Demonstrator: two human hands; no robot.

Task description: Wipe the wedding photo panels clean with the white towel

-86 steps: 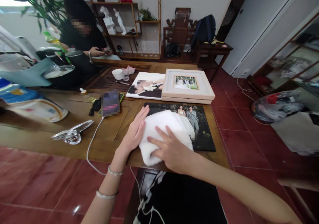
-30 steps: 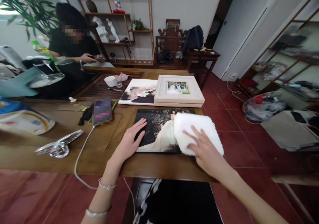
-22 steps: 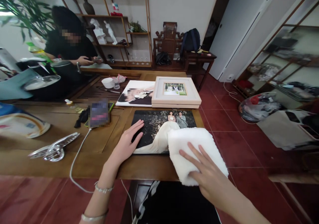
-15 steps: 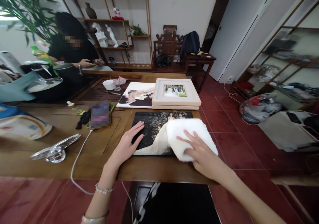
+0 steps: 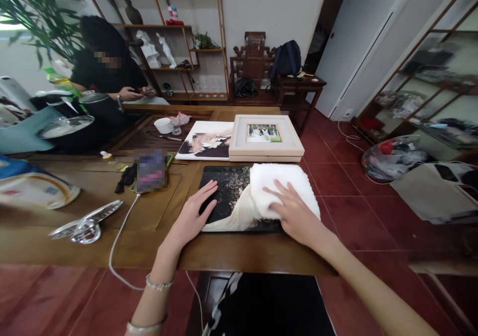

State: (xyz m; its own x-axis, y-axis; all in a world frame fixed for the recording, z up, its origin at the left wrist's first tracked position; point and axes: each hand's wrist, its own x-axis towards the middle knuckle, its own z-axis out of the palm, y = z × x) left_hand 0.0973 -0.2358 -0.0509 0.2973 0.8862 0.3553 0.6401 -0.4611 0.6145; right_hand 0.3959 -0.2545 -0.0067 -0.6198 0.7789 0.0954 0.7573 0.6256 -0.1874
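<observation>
A dark photo print [image 5: 227, 196] of a couple lies flat at the near edge of the wooden table [image 5: 157, 211]. My left hand [image 5: 193, 215] rests flat on its left part, fingers spread. A folded white cloth [image 5: 280, 186] covers the print's right half. My right hand [image 5: 295, 214] presses down on that cloth with fingers stretched out.
A light wooden picture frame [image 5: 266, 137] and another print [image 5: 207, 142] lie just beyond. A phone [image 5: 151, 169] with a white cable sits left of the print. A silver hair clip [image 5: 84, 224], a plate [image 5: 37, 191], and a seated person [image 5: 104, 72] are to the left. Red tile floor lies to the right.
My right hand has slid the white cloth from the print's left side to its right side, then back and forth over the right half. My left hand stays on the left edge.
</observation>
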